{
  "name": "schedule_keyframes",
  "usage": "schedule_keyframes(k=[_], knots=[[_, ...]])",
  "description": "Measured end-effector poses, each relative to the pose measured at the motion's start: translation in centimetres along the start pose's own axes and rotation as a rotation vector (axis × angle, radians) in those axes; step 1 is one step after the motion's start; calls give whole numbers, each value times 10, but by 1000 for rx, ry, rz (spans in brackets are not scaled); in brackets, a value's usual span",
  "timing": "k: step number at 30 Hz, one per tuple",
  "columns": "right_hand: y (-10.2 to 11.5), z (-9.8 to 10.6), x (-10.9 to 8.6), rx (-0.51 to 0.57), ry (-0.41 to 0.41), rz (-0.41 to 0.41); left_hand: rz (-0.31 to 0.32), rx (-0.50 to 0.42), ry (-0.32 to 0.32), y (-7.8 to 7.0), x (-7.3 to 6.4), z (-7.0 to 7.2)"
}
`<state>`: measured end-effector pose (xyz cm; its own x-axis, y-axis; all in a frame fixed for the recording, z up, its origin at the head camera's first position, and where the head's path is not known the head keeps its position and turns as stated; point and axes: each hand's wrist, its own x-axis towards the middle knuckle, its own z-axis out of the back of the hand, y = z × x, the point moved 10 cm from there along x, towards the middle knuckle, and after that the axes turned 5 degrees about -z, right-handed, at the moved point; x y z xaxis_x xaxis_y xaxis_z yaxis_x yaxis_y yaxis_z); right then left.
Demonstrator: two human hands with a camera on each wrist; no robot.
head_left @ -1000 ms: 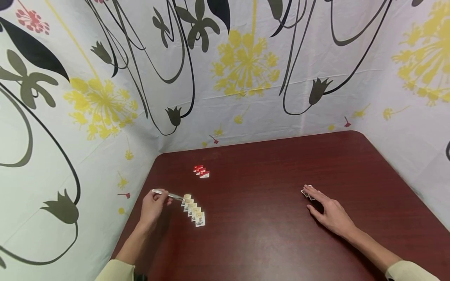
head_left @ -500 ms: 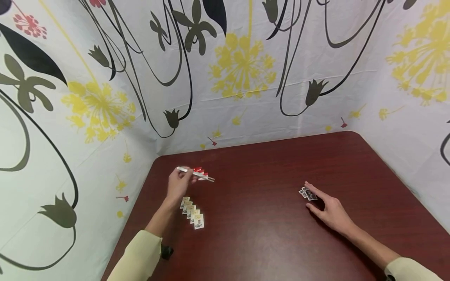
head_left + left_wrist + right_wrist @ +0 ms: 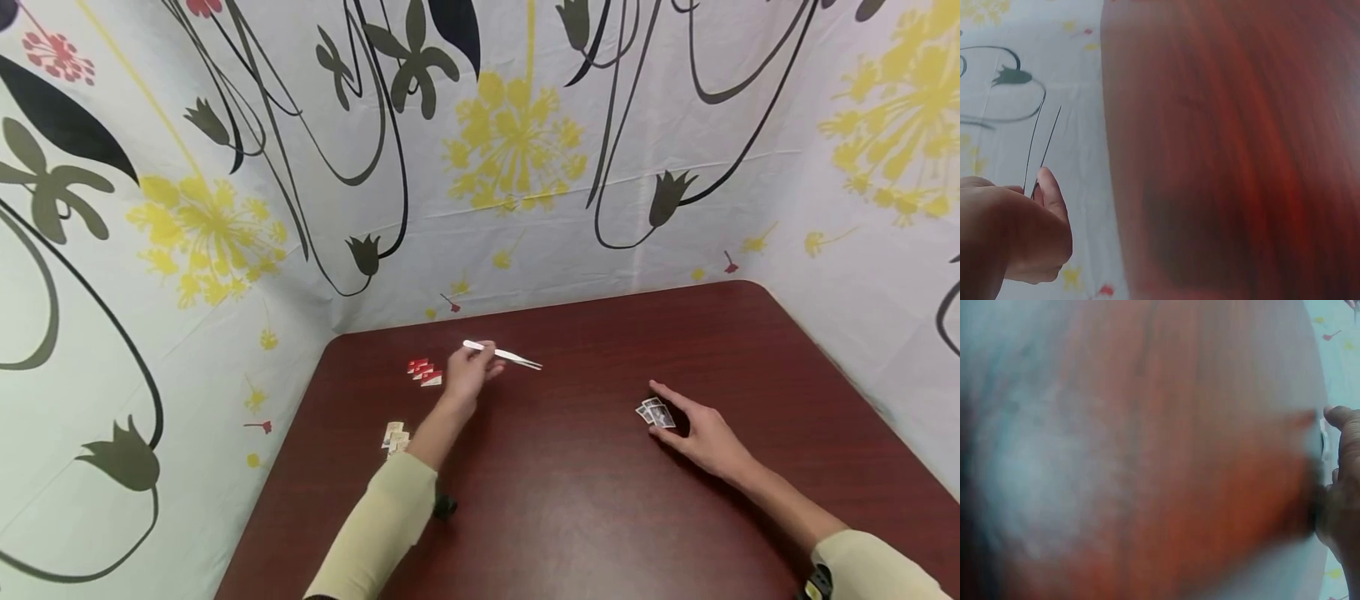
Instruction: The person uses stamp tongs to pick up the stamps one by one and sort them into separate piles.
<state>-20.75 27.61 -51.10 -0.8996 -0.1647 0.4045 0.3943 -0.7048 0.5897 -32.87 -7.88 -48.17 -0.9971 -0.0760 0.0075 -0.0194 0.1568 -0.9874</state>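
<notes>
Here are the tweezers [image 3: 517, 359], gripped in the left hand [image 3: 472, 372], the rear end jutting past the fingers and the prongs aimed across toward the right hand [image 3: 701, 435]. The tips are slightly parted, as is confirmed in the left wrist view, and nothing is seen between them. Light, stiff and springy, they can be judged; slick metal, most likely, so best pinched on the flat sides well behind the tips, with the squeeze kept modest.

Over to the dark-pictured cards [image 3: 657, 414]: they are overlapped in a little cluster on the table [image 3: 570, 492], framed between the spread thumb and forefinger of the right hand. Nothing is grasped there; whether a card edge is touched cannot be told. Thin, featherlight and easily creased or slid, these would be expected to be; a free corner or edge is the place to be nipped, gently.

Farther out, the red-and-white cards [image 3: 424, 372] are laid in a staggered row just left of the left hand, and the pale cards [image 3: 394, 437] are partly covered by the left forearm [image 3: 435, 437]. Beyond both hands, everything is backed by a flower-printed cloth [image 3: 540, 267].
</notes>
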Motion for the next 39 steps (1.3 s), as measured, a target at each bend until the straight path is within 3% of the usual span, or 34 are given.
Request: schedule_keyframes(k=[9, 14, 18, 22, 27, 39], knots=[[3, -7, -4, -43, -17, 28, 118, -76, 66, 62, -17, -77], [3, -6, -4, -55, -36, 25, 132, -47, 95, 78, -28, -113], [2, -9, -3, -43, -35, 18, 120, -14, 107, 86, -33, -134], [-1, -12, -1, -27, -19, -3, 108, 15, 112, 91, -34, -145], [-1, -11, -2, -25, -14, -17, 102, 47, 98, 92, -34, -150], [-4, -6, -3, -59, -20, -10, 113, 83, 162, 94, -37, -161]])
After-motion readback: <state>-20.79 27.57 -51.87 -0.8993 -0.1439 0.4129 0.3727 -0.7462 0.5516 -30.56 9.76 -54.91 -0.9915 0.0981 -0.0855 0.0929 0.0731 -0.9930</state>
